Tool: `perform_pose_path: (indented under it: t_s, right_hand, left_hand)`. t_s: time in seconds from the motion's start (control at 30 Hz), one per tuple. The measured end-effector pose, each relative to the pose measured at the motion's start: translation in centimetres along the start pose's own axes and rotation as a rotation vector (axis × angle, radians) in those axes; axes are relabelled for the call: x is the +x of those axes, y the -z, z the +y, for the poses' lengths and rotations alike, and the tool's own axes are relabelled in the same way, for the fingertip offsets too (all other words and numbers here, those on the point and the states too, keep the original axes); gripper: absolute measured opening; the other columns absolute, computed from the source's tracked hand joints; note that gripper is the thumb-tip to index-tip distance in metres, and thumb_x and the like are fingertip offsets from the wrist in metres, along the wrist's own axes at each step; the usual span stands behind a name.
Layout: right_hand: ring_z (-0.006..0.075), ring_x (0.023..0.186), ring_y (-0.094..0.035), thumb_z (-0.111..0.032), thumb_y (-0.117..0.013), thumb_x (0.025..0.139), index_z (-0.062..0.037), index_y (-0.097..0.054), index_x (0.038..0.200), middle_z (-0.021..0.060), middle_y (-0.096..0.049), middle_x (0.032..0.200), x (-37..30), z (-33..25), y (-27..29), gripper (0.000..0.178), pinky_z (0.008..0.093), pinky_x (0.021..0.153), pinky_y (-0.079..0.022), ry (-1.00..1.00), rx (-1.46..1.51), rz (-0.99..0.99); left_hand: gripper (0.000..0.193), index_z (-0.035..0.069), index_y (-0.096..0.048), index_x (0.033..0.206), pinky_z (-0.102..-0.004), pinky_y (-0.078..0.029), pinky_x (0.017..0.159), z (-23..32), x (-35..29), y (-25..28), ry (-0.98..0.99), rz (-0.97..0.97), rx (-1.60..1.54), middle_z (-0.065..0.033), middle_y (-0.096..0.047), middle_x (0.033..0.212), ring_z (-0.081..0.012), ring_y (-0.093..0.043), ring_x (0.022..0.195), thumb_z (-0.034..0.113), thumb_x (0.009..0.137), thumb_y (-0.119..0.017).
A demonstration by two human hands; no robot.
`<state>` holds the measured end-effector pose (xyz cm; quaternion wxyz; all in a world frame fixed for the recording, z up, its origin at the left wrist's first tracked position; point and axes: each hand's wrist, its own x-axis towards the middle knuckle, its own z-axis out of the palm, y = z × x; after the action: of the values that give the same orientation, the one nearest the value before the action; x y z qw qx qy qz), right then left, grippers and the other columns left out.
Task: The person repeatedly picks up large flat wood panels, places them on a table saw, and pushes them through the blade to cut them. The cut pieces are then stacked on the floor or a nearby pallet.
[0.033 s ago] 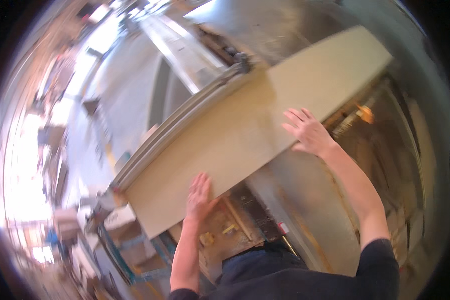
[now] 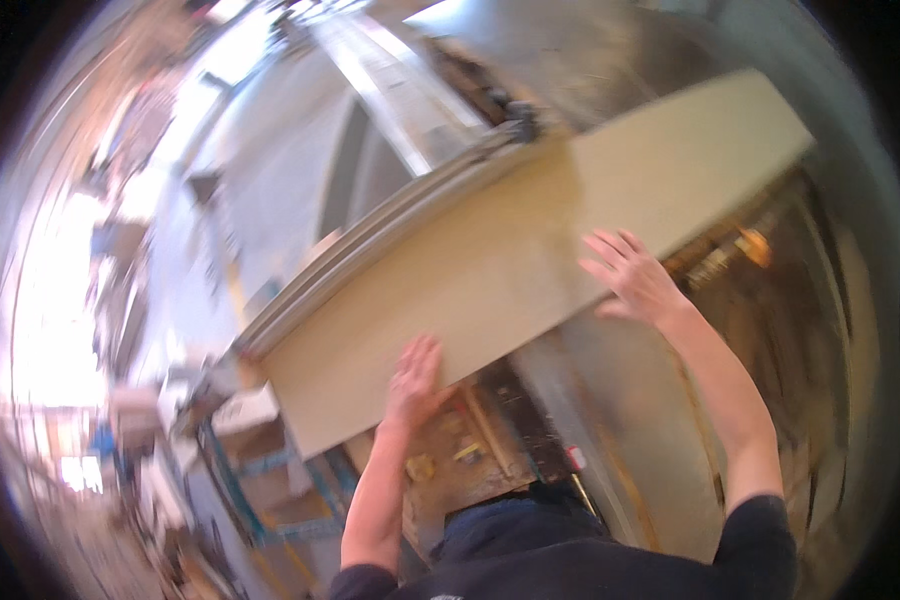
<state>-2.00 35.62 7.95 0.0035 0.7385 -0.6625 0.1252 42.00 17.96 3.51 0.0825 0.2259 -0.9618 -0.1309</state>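
Note:
A long, pale tan board (image 2: 480, 270) lies slantwise before me, from near left to far right. Its far long edge runs along a metal fence rail (image 2: 370, 235). My left hand (image 2: 415, 385) rests on the board close to its near edge, towards the left end, fingers extended and nothing gripped. Farther right, my right hand (image 2: 635, 280) is at the same near edge, palm down with fingers spread. Its fingertips are over the board's face; whether they press on it I cannot tell.
Beyond the rail stretches a grey metal machine table (image 2: 270, 150) with a bright metal track (image 2: 390, 85). Below the board are a grey metal surface (image 2: 610, 400) and a wooden shelf (image 2: 460, 430) with small yellow pieces. An orange part (image 2: 755, 247) sits beneath the board's right side.
The whole scene has shifted slightly to the right in the picture, as the view turned. Both hands stay at the board's near edge, with little visible change in their hold.

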Motion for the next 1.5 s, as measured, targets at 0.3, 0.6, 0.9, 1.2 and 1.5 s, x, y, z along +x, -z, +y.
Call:
perform_pose_path:
  t_s: [0.3, 0.6, 0.9, 1.2, 1.5]
  right_hand:
    - [0.0321, 0.148, -0.049, -0.039, -0.084, 0.079, -0.0105, -0.068, 0.132, 0.0112, -0.056, 0.155, 2.1, -3.8, -5.9, 0.061, 0.0516, 0.126, -0.036, 0.121, 0.128, 0.177]
    - [0.0338, 0.142, -0.056, -0.051, -0.070, 0.091, -0.0078, -0.072, 0.125, 0.0119, -0.063, 0.150, 1.4, -3.5, -7.3, 0.056, 0.0523, 0.122, -0.042, 0.150, 0.049, 0.297]
    - [0.0370, 0.137, -0.058, -0.056, -0.066, 0.094, -0.0041, -0.073, 0.117, 0.0160, -0.066, 0.141, 1.1, -3.4, -7.4, 0.057, 0.0550, 0.118, -0.044, 0.062, 0.094, 0.315]
    - [0.0367, 0.139, -0.056, -0.067, -0.064, 0.089, -0.0065, -0.074, 0.116, 0.0156, -0.065, 0.143, 1.1, -3.4, -7.4, 0.067, 0.0555, 0.121, -0.040, 0.088, 0.074, 0.349]
    - [0.0353, 0.137, -0.058, -0.064, -0.067, 0.089, -0.0103, -0.075, 0.116, 0.0145, -0.067, 0.140, 0.9, -3.3, -7.7, 0.060, 0.0550, 0.119, -0.043, 0.087, 0.043, 0.339]
  left_hand:
    - [0.083, 0.000, -0.057, 0.146, -0.0495, -0.035, 0.128, -1.0, -0.5, 0.3, -0.095, 0.125, -0.013, -0.0172, -0.048, 0.163, -0.0342, -0.041, 0.154, 0.037, 0.079, -0.089]
    - [0.076, -0.001, -0.062, 0.140, -0.0490, -0.040, 0.126, -0.9, 0.0, 1.3, -0.161, 0.129, 0.062, -0.0175, -0.055, 0.157, -0.0356, -0.047, 0.150, 0.037, 0.079, -0.088]
    - [0.070, -0.003, -0.066, 0.132, -0.0507, -0.046, 0.121, -0.8, -0.1, 1.7, -0.199, 0.110, 0.079, -0.0198, -0.060, 0.151, -0.0391, -0.052, 0.146, 0.034, 0.077, -0.089]
    - [0.069, 0.001, -0.065, 0.138, -0.0474, -0.045, 0.121, -1.8, -1.4, 1.5, -0.117, 0.114, -0.056, -0.0162, -0.059, 0.153, -0.0345, -0.051, 0.147, 0.040, 0.086, -0.086]
    - [0.050, 0.002, -0.063, 0.137, -0.0495, -0.050, 0.108, -16.5, -16.5, 4.3, 1.193, 0.644, 0.330, -0.0236, -0.066, 0.138, -0.0416, -0.061, 0.130, 0.026, 0.094, -0.073]
